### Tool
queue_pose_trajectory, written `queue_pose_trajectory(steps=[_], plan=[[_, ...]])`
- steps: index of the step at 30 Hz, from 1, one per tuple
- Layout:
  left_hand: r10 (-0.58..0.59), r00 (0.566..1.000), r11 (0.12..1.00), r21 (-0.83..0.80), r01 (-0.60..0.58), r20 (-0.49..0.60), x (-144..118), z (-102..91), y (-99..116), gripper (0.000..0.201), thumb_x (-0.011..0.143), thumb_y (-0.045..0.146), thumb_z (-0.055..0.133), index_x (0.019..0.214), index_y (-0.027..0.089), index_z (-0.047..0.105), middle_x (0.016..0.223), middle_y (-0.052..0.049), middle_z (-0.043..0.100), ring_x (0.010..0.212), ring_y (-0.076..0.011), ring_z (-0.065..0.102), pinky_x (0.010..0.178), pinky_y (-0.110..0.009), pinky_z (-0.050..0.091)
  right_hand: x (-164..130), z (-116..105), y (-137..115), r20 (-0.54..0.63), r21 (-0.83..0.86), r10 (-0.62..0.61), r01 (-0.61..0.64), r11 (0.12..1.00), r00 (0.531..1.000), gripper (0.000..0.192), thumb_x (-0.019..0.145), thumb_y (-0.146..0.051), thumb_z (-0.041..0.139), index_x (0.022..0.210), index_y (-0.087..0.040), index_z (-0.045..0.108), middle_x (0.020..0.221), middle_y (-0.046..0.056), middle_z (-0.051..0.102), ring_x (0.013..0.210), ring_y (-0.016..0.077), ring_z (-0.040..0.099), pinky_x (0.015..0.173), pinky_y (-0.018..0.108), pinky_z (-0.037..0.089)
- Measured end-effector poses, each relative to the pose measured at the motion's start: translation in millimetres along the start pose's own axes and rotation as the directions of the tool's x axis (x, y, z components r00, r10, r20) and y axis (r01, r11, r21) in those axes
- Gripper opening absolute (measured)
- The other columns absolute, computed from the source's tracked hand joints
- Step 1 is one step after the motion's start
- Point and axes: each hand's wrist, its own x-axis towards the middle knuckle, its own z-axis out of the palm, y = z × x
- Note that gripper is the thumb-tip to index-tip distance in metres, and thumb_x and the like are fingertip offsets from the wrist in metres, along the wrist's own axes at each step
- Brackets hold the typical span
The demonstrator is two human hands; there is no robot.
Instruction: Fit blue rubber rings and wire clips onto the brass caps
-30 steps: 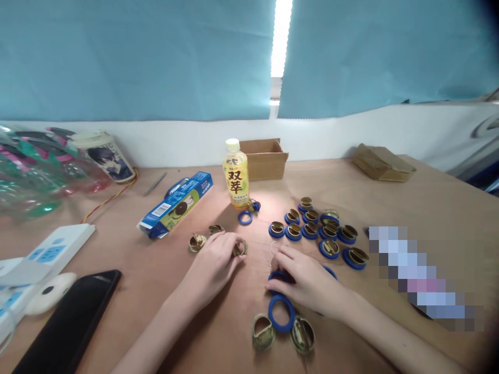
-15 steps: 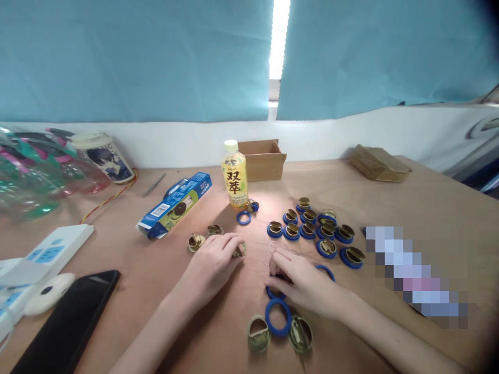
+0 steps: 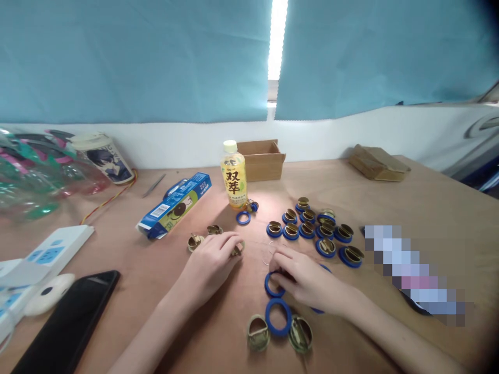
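Our left hand point(image 3: 210, 262) rests on the counter point(image 3: 390, 202) with its fingers point(image 3: 230, 243) curled together around a brass fitting point(image 3: 237, 250). Our right hand point(image 3: 307, 280) pinches a blue ring point(image 3: 272, 287) lying flat on the counter, just beyond another blue ring point(image 3: 278, 317) flanked by two brass caps.

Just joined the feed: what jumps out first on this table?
The cluster of brass caps in blue rings at centre right, just behind the right hand, which presses on a loose blue ring. The left hand covers a brass cap. Behind them stands a yellow drink bottle.
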Motion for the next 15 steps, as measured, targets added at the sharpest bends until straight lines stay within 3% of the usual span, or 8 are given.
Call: queue_pose_trajectory(steps=[4,7,9,15], plan=[[-0.005,0.996,0.999,-0.039,0.001,-0.091,0.3,-3.4,3.5,0.016,0.094,0.016,0.055,0.107,0.019,0.063,0.112,-0.012,0.074,0.095,-0.0282,0.071,0.083,-0.042,0.055,-1.5,-1.4,-2.6,-0.109,0.072,0.044,-0.036,0.997,0.993,0.011,0.099,-0.012,0.046,0.094,-0.019,0.054,0.095,0.005,0.061,0.085,0.0188,0.058,0.074,0.032,0.046],[-0.041,0.992,0.983,-0.185,0.019,-0.117,0.3,-5.3,14.7,0.017,0.095,0.014,0.055,0.109,0.02,0.062,0.113,-0.011,0.07,0.1,-0.0254,0.069,0.087,-0.039,0.056,-1.8,-0.8,-2.3,-0.167,0.165,0.07,-0.042,0.985,0.984,0.012,0.101,-0.014,0.042,0.099,-0.02,0.052,0.089,0.004,0.063,0.08,0.0182,0.06,0.072,0.032,0.046],[-0.071,0.994,0.943,-0.332,0.038,-0.087,0.2,-5.6,26.4,0.02,0.094,0.013,0.056,0.112,0.022,0.06,0.11,-0.009,0.067,0.104,-0.0228,0.067,0.09,-0.035,0.056,-1.5,1.3,-2.1,-0.187,0.219,0.073,-0.031,0.975,0.98,0.012,0.101,-0.015,0.042,0.102,-0.02,0.052,0.088,0.003,0.064,0.079,0.0177,0.06,0.071,0.031,0.046],[-0.202,0.979,0.768,-0.62,0.162,0.006,0.8,-5.0,58.1,0.025,0.086,0.009,0.063,0.107,0.023,0.064,0.105,-0.006,0.067,0.091,-0.0208,0.069,0.076,-0.031,0.06,0.8,9.4,-7.3,-0.246,0.357,0.104,-0.01,0.934,0.964,0.008,0.099,-0.018,0.046,0.1,-0.02,0.054,0.087,0.002,0.061,0.076,0.0165,0.059,0.067,0.029,0.047]])
